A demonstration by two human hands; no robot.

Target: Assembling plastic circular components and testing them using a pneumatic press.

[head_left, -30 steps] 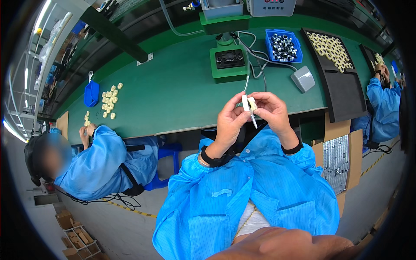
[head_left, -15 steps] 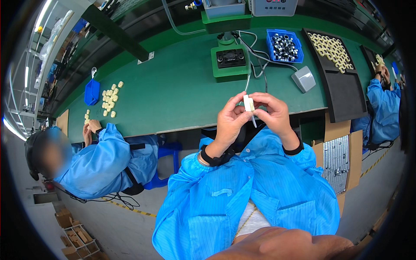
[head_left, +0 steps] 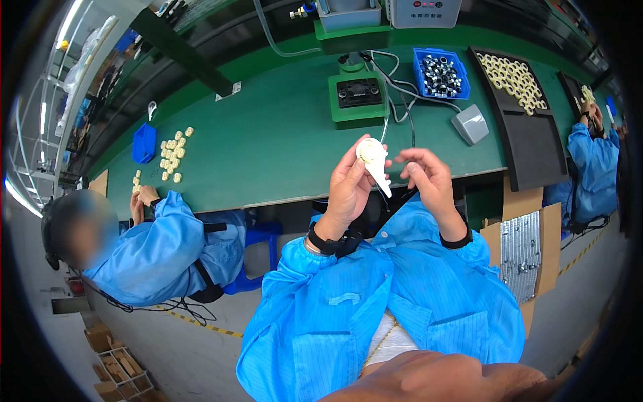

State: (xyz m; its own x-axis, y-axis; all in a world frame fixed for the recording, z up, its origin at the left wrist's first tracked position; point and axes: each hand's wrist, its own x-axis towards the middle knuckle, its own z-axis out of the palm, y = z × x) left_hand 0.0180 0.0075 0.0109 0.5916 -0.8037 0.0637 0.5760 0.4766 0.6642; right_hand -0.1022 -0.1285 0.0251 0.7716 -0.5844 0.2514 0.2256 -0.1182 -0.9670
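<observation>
My left hand (head_left: 348,184) is closed around a cream plastic part (head_left: 372,161) with a round head and a tapered tail. The round face is turned up and the tail points down to the right. Small teeth or ridges show at the head's left side, near my thumb. Just right of the part is my right hand (head_left: 429,177), apart from it, with fingers loosely bent and spread and nothing visible in them. Both hands are above the near edge of the green worktable (head_left: 281,154).
Beyond my hands stands a green press with a black fixture (head_left: 358,92). Right of it are a blue bin of metal parts (head_left: 441,74), a grey box (head_left: 470,123) with cables and a black tray (head_left: 532,147) with cream rings. Co-workers sit at both sides; cream pieces (head_left: 173,155) lie left.
My right hand has let go of the cream part and moved slightly right. My left hand has turned the part from edge-on, so its round face now shows.
</observation>
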